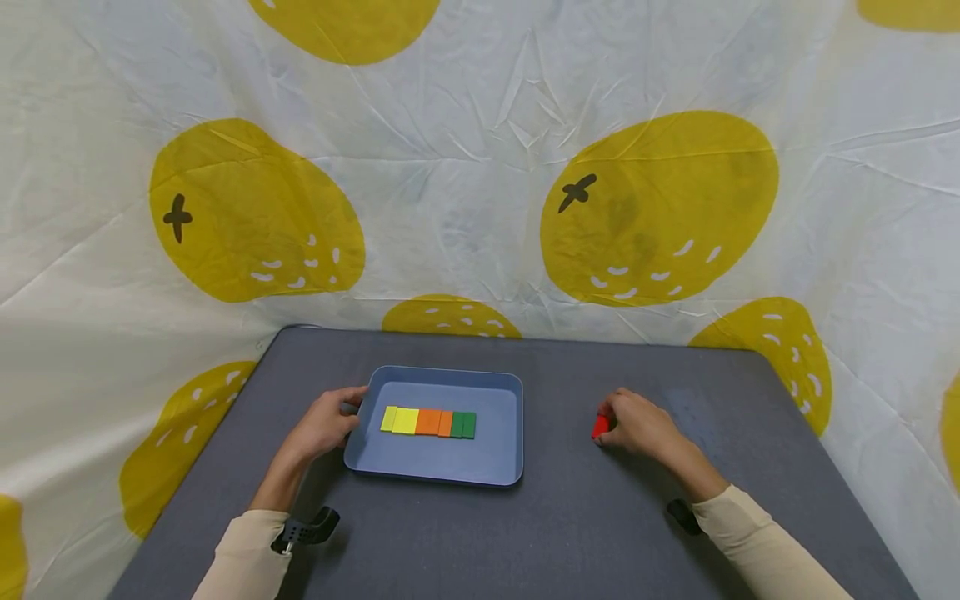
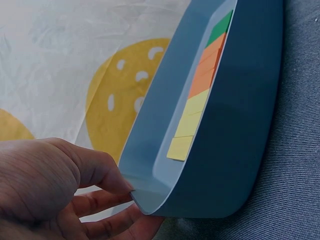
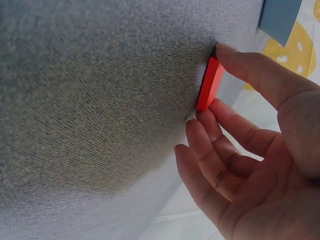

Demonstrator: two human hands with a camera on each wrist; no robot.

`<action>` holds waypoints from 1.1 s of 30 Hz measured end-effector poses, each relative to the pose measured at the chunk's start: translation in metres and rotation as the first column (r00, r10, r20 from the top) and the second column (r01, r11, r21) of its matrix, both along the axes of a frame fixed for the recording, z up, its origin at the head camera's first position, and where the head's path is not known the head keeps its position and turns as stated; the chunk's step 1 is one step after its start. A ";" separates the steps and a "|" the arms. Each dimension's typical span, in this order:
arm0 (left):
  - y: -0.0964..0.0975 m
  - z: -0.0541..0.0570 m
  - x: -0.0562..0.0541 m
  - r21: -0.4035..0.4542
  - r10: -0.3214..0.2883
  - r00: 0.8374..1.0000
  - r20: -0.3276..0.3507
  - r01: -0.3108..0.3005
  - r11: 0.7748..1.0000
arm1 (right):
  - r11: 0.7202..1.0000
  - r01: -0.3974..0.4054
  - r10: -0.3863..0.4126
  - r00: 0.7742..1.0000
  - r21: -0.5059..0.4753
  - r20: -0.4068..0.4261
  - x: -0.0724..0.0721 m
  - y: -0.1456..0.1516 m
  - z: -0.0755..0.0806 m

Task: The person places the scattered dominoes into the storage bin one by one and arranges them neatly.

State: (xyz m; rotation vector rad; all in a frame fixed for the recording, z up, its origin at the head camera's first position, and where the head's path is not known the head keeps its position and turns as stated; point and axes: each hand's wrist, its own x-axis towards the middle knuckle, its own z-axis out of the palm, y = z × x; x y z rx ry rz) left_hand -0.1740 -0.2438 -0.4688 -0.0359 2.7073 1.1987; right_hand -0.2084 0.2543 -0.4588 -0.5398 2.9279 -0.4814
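A row of flat rectangular blocks lies in the blue-grey tray (image 1: 497, 437): yellow blocks (image 1: 406, 421) at the left, orange blocks (image 1: 429, 422) in the middle, green blocks (image 1: 462, 425) at the right. My left hand (image 1: 324, 423) grips the tray's left edge. Its thumb (image 2: 107, 172) touches the rim, while the other fingers sit on the outer side, partly hidden. To the right of the tray, my right hand (image 1: 636, 423) pinches a red block (image 3: 210, 82) between thumb and fingertips. That block is down at the table surface, away from the tray.
The dark grey table (image 1: 480, 533) extends around the tray and between both hands. Behind it and at the sides hangs a white cloth (image 1: 450, 208) with large yellow fruit prints. A dark band (image 1: 306, 530) circles the left wrist.
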 end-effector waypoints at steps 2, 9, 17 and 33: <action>0.000 0.000 0.000 0.000 0.001 1.000 -0.001 -0.001 1.000 | 1.000 -0.006 0.006 1.000 -0.002 -0.001 0.000 -0.001 0.000; 0.001 0.000 -0.001 -0.009 0.010 1.000 0.002 -0.010 1.000 | 1.000 -0.009 0.009 1.000 -0.006 0.008 -0.006 -0.009 0.004; 0.001 0.000 -0.001 -0.001 0.008 1.000 0.007 -0.008 1.000 | 0.995 -0.062 0.062 0.998 -0.074 0.002 -0.010 -0.026 0.014; 0.001 -0.001 -0.003 -0.002 0.005 1.000 0.007 -0.005 1.000 | 0.977 -0.189 0.190 0.982 -0.104 0.001 -0.014 -0.068 0.034</action>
